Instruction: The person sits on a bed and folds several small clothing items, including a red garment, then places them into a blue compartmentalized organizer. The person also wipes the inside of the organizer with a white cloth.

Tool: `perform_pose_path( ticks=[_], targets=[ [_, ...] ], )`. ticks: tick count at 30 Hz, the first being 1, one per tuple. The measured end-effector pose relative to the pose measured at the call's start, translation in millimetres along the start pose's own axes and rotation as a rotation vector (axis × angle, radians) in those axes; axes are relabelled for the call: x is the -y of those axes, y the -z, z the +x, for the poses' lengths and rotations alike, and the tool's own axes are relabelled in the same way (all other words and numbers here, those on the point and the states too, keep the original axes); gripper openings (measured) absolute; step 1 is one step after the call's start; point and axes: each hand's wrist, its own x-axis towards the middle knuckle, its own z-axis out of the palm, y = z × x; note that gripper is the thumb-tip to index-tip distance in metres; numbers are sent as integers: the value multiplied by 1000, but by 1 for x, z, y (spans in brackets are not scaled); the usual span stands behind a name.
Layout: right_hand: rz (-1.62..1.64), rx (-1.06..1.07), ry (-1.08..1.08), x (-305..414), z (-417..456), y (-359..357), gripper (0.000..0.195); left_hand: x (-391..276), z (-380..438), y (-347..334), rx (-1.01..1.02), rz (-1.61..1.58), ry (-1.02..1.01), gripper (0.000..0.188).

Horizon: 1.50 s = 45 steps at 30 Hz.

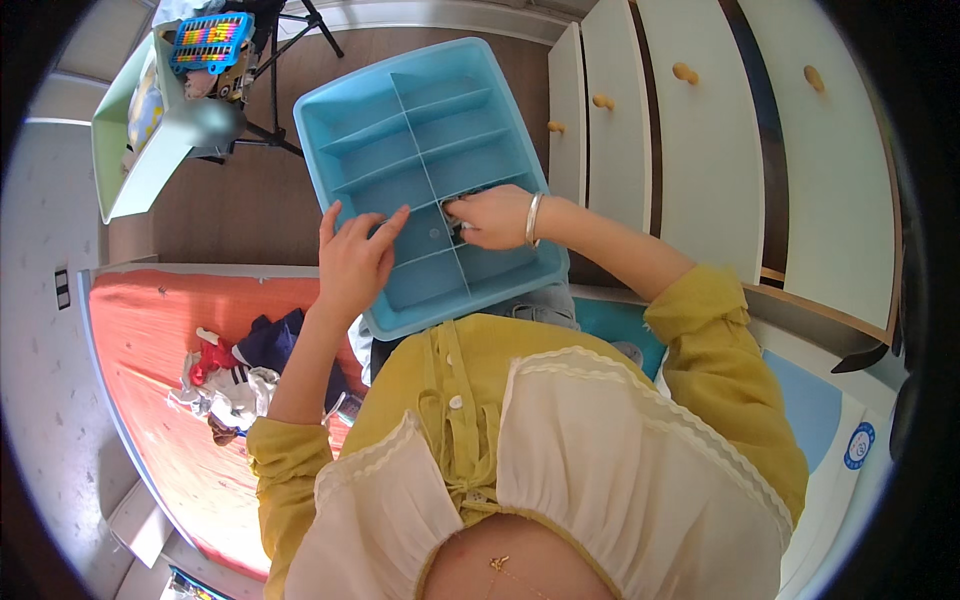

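Observation:
A light-blue plastic bin (pixel 495 67) split by thin dividers (pixel 420 154) into several compartments rests tilted in front of me, its near end at my lap. My right hand (pixel 496 217), with a silver bangle at the wrist, reaches into a right-hand compartment. Its fingers are closed around a small dark-and-grey item (pixel 453 219), mostly hidden and too small to name. My left hand (pixel 356 251) reaches over the bin's left side with its fingers apart and nothing in them. Its index fingertip is near a cross divider; whether it touches is unclear.
To the left, a pile of clothes (pixel 240 379) lies on an orange sheet (pixel 150 330). A pale-green container (pixel 142 180) holding a colourful abacus (pixel 212 41) stands beyond, beside a black tripod (pixel 276 82). White drawers (pixel 690 150) with wooden knobs flank the right.

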Motion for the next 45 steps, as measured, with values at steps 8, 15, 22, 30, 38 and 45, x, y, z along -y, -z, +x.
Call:
perform_pose_path(
  ticks=[8, 15, 22, 30, 38, 45],
  targets=[
    [326, 84, 6, -12, 12, -9, 30, 0, -3, -1, -34, 26, -1, 48],
    [-289, 398, -42, 16, 0, 27, 27, 1, -1, 4, 71, 65, -22, 52],
    [-345, 282, -107, 25, -41, 66, 24, 1, -3, 5, 54, 73, -17, 55],
    [161, -347, 112, -14, -77, 80, 19, -22, 5, 10, -107, -49, -50, 38],
    [-685, 451, -191, 20, -8, 32, 24, -23, 2, -20, 114, 4, -182, 12],
    [-1083, 666, -154, 9, -2, 17, 28, -28, -1, -25, 63, 19, -159, 13]
  ],
)
